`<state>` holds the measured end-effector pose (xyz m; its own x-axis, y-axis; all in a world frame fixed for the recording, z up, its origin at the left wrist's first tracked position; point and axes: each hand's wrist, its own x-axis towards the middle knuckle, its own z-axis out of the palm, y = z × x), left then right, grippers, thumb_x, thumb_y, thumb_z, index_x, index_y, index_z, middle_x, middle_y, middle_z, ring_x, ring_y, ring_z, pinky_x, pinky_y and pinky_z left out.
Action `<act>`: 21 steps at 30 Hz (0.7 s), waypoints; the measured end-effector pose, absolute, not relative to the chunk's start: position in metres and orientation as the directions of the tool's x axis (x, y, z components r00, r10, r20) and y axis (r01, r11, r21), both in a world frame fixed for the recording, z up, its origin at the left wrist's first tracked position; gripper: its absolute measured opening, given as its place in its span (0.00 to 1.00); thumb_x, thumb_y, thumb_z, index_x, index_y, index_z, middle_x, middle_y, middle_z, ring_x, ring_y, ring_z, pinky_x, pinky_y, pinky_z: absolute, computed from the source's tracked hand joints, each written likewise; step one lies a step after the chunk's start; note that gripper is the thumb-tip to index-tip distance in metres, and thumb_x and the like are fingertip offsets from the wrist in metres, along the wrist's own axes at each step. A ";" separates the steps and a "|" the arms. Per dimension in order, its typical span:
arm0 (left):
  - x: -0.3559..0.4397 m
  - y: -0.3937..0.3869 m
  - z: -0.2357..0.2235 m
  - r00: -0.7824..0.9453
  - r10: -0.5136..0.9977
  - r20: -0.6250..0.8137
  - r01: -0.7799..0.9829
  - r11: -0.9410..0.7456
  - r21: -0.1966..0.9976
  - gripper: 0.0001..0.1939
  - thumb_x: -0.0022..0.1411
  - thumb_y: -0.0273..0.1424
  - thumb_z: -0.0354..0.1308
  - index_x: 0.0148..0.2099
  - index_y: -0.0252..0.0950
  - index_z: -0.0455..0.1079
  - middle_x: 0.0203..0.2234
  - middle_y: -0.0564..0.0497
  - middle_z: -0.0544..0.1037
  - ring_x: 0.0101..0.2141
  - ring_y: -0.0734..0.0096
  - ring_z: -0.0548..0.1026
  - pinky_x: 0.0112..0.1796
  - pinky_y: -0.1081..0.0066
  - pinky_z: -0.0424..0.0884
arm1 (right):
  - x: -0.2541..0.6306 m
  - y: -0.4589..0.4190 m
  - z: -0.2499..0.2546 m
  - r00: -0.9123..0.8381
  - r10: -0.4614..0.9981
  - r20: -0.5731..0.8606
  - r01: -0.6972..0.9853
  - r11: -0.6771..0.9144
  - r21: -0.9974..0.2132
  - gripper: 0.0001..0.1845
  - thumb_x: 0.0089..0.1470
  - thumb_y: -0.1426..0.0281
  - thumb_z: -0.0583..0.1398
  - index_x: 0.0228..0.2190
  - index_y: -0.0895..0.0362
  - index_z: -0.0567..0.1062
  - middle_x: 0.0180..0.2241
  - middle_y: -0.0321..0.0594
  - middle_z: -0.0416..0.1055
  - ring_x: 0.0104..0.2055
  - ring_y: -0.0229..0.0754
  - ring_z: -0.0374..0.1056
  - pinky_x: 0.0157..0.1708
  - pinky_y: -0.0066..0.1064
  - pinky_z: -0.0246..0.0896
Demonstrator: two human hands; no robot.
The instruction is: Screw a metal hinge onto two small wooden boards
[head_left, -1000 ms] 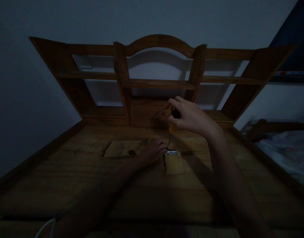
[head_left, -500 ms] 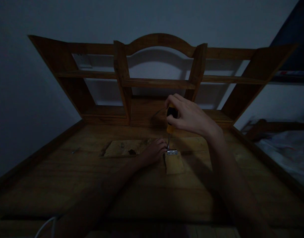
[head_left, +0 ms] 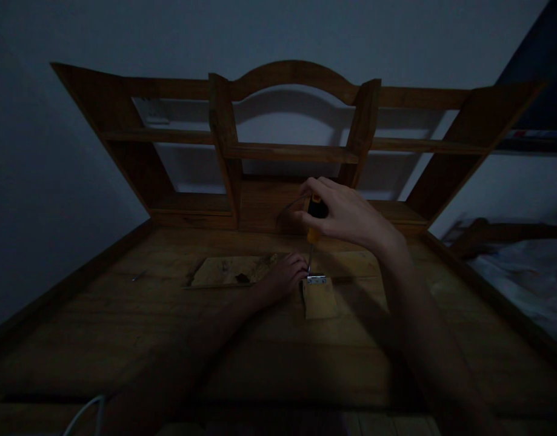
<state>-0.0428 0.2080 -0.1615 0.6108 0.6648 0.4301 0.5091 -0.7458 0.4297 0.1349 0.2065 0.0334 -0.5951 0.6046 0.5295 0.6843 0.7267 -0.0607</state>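
Observation:
My right hand [head_left: 344, 212] is closed round the yellow-and-black handle of a screwdriver [head_left: 317, 209]. The shaft points down, and its tip meets the left end of a small metal hinge [head_left: 316, 280]. That hinge lies along the top edge of a short, squarish wood piece [head_left: 320, 301], where it borders a long wood board [head_left: 233, 270]. My left hand [head_left: 285, 274] rests on the long board, its fingers drawn together beside the screwdriver tip. Whatever its fingertips pinch is too small and dark to make out.
The wooden desk top [head_left: 169, 339] spreads under both hands, with a small metal bit [head_left: 134, 279] at left. Behind it stands a wooden shelf unit [head_left: 291, 151] against the wall. A white cable [head_left: 85, 412] shows at the lower left. The room is dim.
My right hand's fingers have shifted on the screwdriver handle, the thumb reaching further left, and the handle sits turned slightly. My left hand stays nearly in place beside the hinge.

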 end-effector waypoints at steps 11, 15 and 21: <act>-0.043 0.212 -0.167 0.606 0.682 0.411 0.502 -0.728 0.467 0.09 0.71 0.29 0.46 0.42 0.36 0.68 0.41 0.46 0.71 0.44 0.64 0.68 0.48 0.64 0.67 | 0.137 0.206 0.036 -0.582 0.638 0.504 0.707 0.703 -0.075 0.16 0.55 0.65 0.58 0.46 0.53 0.66 0.47 0.43 0.69 0.47 0.51 0.67 0.48 0.43 0.60; -0.045 0.212 -0.168 0.667 0.622 0.410 0.470 -0.778 0.417 0.13 0.71 0.26 0.43 0.44 0.36 0.69 0.42 0.45 0.71 0.47 0.62 0.67 0.50 0.62 0.65 | 0.138 0.207 0.036 -0.581 0.639 0.504 0.709 0.702 -0.073 0.14 0.56 0.66 0.56 0.45 0.54 0.66 0.46 0.43 0.69 0.47 0.51 0.67 0.48 0.43 0.60; -0.045 0.210 -0.165 0.643 0.647 0.410 0.471 -0.756 0.455 0.13 0.72 0.28 0.42 0.46 0.37 0.69 0.42 0.46 0.71 0.46 0.63 0.67 0.50 0.62 0.65 | 0.140 0.206 0.036 -0.596 0.619 0.511 0.676 0.731 -0.098 0.21 0.52 0.68 0.58 0.49 0.53 0.64 0.50 0.43 0.67 0.47 0.51 0.67 0.48 0.43 0.60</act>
<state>-0.0454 0.2100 -0.1652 0.6429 0.6470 0.4100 0.4707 -0.7560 0.4549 0.1395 0.2063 0.0360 -0.5959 0.6193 0.5112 0.6756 0.7308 -0.0978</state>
